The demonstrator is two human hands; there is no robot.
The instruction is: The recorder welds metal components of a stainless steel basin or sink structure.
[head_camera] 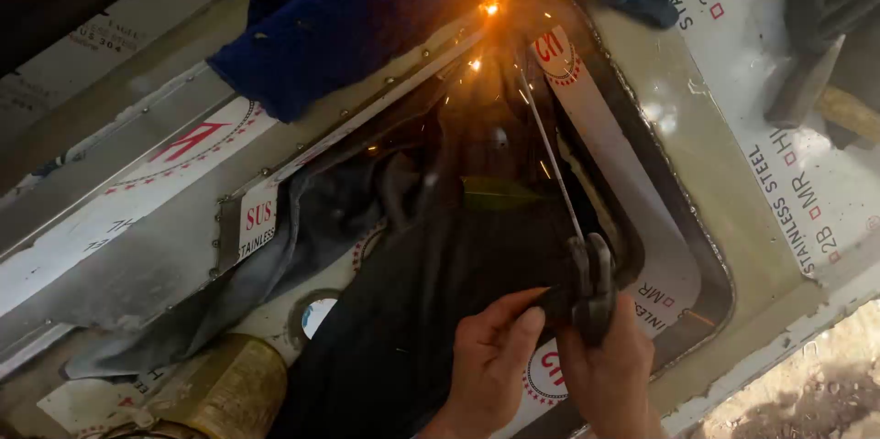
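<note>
Gripping one electrode holder [591, 288] together, two hands [550, 356] apparently weld one steel sink [678, 173].

Dim scene lit mainly by an orange welding spark [491, 6]; glare on the steel sheet [662, 115] at right; deep shadow in the centre; corners slightly soft.

1. At the top of your view lies a crumpled blue cloth [321, 17], draped over the metal edge.
2. A grey cloth [275, 256] sags along the left side of the opening, beside a dark cloth [412, 311].
3. A round drain hole [316, 313] shows just below the grey cloth.
4. A yellowish cylinder [229, 393] lies at the lower left.
5. A hammer [816, 91] rests at the upper right on the film-covered steel sheet [761, 164].
</note>
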